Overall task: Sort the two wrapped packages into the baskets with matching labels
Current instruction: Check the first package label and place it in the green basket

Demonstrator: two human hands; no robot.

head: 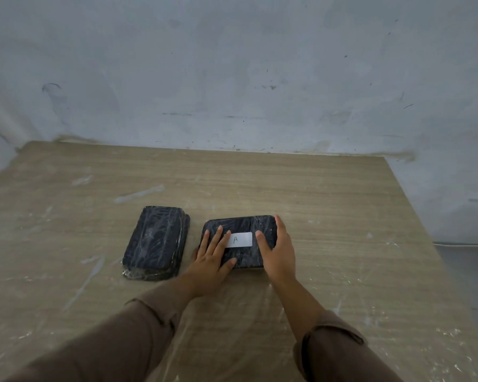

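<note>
Two dark packages wrapped in clear film lie side by side on a wooden table (pixel 329 205). The right package (pixel 246 224) carries a white label (pixel 239 239) marked "A". My left hand (pixel 213 257) lies flat on its left part with fingers spread. My right hand (pixel 276 249) grips its right end, thumb on top beside the label. The left package (pixel 156 241) lies untouched and shows no label on its upper face. No basket is in view.
A scuffed grey-white wall (pixel 232 78) runs along the table's far edge. The table's right edge drops to a grey floor (pixel 464 271). White paint streaks mark the tabletop. Brown sleeves cover both forearms.
</note>
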